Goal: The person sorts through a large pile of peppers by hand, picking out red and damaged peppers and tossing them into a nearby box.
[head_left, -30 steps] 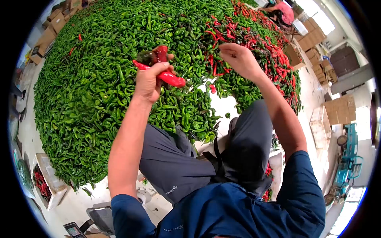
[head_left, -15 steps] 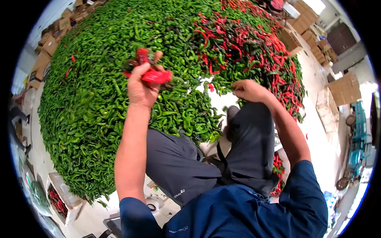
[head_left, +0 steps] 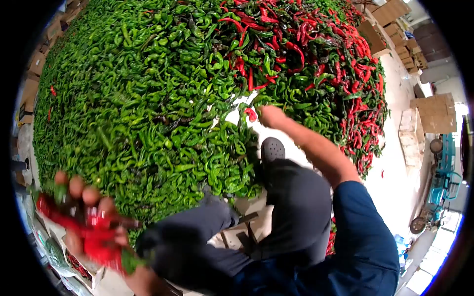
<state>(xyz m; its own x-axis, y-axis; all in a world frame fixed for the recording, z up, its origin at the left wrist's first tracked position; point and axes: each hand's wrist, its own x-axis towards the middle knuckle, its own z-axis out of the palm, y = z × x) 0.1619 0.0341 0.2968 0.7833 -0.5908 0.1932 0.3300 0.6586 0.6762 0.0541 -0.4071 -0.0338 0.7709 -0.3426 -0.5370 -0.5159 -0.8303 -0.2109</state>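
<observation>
In the head view, my left hand (head_left: 94, 217) is at the lower left, its fingers curled around a bunch of peppers (head_left: 101, 244). Most of them are red, with some dark and green ones among them, and motion blurs them. My right hand (head_left: 271, 117) reaches down to a bare patch of white floor at the edge of the heap. A short red pepper (head_left: 251, 115) lies just beside it. The right fingers are tucked under and blurred, so I cannot see whether they grip anything. A large heap of green peppers (head_left: 148, 98) spreads in front of me.
Red peppers (head_left: 296, 54) mix with dark ones on the heap's right side. My dark clog (head_left: 273, 149) stands at the heap's edge. Cardboard boxes (head_left: 434, 112) and a teal cart (head_left: 439, 182) are at the right. A box with red peppers (head_left: 79, 266) sits lower left.
My left hand has swung from over the heap down to the lower left with the peppers. My right hand has moved left, closer to the short red pepper. The view has shifted too.
</observation>
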